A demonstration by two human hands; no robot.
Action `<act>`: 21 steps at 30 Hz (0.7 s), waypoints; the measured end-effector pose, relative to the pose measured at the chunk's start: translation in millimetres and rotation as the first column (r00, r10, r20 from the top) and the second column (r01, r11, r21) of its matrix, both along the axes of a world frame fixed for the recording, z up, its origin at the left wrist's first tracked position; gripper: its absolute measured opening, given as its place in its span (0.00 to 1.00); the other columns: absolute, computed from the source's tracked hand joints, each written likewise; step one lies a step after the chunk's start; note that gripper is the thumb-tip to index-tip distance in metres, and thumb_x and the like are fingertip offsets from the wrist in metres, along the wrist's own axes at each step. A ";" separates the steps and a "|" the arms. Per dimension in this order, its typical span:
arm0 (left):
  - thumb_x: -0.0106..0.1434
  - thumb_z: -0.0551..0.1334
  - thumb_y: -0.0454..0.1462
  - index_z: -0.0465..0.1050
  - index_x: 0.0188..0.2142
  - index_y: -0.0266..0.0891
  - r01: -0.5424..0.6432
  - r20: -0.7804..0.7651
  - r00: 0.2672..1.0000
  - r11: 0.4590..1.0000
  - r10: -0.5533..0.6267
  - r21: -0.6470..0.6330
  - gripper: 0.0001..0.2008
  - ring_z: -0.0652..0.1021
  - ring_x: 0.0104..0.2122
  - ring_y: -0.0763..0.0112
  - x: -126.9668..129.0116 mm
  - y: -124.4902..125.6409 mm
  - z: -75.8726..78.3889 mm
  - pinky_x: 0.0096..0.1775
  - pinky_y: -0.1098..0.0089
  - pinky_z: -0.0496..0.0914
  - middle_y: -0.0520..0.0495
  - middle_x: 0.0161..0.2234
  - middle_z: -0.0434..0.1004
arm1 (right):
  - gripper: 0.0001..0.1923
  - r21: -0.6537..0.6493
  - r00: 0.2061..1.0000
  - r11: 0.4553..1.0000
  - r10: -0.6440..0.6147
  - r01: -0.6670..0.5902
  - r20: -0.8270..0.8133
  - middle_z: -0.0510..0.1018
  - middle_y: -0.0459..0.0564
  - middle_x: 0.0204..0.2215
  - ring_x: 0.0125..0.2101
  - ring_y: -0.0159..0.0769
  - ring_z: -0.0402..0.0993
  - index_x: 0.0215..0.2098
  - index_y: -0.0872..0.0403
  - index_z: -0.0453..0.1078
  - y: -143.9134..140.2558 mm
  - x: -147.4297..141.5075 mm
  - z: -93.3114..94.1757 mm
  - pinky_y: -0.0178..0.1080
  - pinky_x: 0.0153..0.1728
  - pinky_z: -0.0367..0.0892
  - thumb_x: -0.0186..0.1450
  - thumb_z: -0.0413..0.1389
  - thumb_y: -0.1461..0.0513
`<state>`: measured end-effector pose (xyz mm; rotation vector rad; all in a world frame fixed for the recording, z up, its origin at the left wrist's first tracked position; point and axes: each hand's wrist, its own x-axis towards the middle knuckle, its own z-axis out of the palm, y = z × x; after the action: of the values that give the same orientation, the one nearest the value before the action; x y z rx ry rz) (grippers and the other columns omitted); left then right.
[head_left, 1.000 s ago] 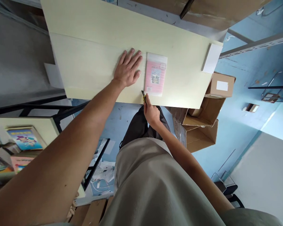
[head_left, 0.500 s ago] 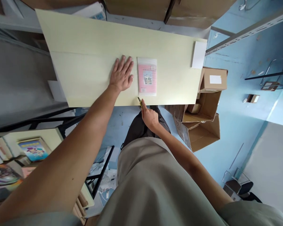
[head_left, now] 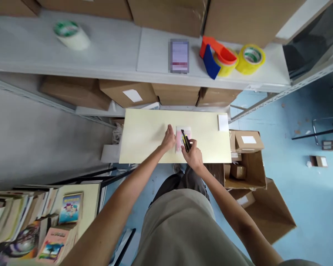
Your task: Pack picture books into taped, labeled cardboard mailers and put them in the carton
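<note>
My right hand (head_left: 193, 154) grips a black and yellow utility knife (head_left: 186, 141), held over a pink booklet (head_left: 178, 142) in a clear sleeve. The knife's tip points away from me, and the knife and fingers hide part of the booklet. At the booklet's left edge, my left hand (head_left: 169, 139) is tilted on its side with the fingers stretched out and holding nothing. Whether it touches the sleeve I cannot tell. Both hands are over a pale yellow tabletop (head_left: 144, 135).
A white pad (head_left: 223, 122) lies at the table's right end. Beyond stands a grey shelf (head_left: 113, 48) with cardboard boxes, a tape dispenser (head_left: 218, 55) and tape rolls. Open cartons (head_left: 252, 170) sit on the floor to the right; books (head_left: 70, 208) lie at lower left.
The view has tilted up, showing more shelf. My right hand has brought the knife from the table's near edge to over the booklet. My left hand, flat before, has turned onto its side beside it.
</note>
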<state>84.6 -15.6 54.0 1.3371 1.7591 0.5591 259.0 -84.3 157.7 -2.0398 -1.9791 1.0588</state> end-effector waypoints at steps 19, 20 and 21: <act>0.69 0.60 0.25 0.59 0.85 0.38 -0.081 -0.067 0.988 0.837 0.140 0.541 0.46 0.68 0.83 0.44 -106.6 115.2 253.7 0.85 0.47 0.62 0.31 0.83 0.64 | 0.41 0.444 0.895 0.891 0.119 0.095 -0.431 0.74 0.76 0.70 0.62 0.55 0.82 0.78 0.64 0.66 281.5 -191.2 162.2 0.54 0.73 0.71 0.70 0.67 0.62; 0.69 0.60 0.25 0.59 0.86 0.37 -0.084 -0.068 0.987 0.840 0.143 0.537 0.46 0.68 0.83 0.45 -108.2 111.1 252.5 0.85 0.48 0.62 0.31 0.83 0.64 | 0.42 0.485 0.892 0.871 0.156 0.078 -0.423 0.74 0.75 0.71 0.63 0.55 0.81 0.79 0.63 0.64 284.5 -192.9 163.7 0.55 0.74 0.70 0.71 0.68 0.60; 0.69 0.60 0.25 0.59 0.86 0.36 -0.088 -0.071 0.986 0.843 0.148 0.531 0.46 0.68 0.84 0.45 -109.4 106.2 250.1 0.85 0.50 0.62 0.30 0.83 0.64 | 0.43 0.532 0.891 0.845 0.201 0.052 -0.407 0.73 0.75 0.71 0.64 0.55 0.81 0.80 0.62 0.63 287.1 -193.3 163.8 0.56 0.75 0.70 0.71 0.68 0.58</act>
<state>-24.8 90.6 304.2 1.6578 1.8613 1.1216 65.7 202.8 321.5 -1.2957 -1.8408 0.7747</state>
